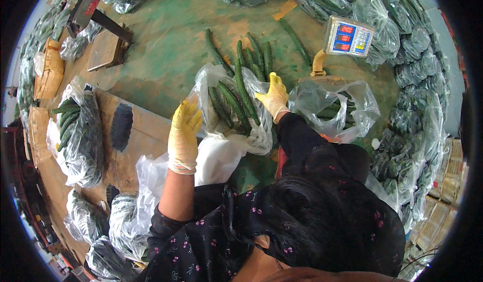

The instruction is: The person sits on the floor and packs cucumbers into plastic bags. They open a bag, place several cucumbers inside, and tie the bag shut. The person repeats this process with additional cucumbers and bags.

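Note:
My left hand (185, 131), in a yellow-palmed white glove, is raised with its fingers extended at the left side of a clear plastic bag (260, 138). My right hand (274, 93), gloved alike, has its fingers spread at the bag's right side; whether it touches the plastic I cannot tell. Neither hand grips anything. Several cucumbers (234, 102) lie in the open bag, and more cucumbers (268, 58) lie at its far edge, partly under the plastic. A single cucumber (295, 40) lies on the green floor farther right.
A digital scale display (349, 36) stands at right, beside an open bag of cucumbers (336, 108). A platform scale (107, 50) is at far left. Left lies a cardboard sheet (151, 131) with a filled cucumber bag (81, 138). Piled bags (411, 119) line the right side.

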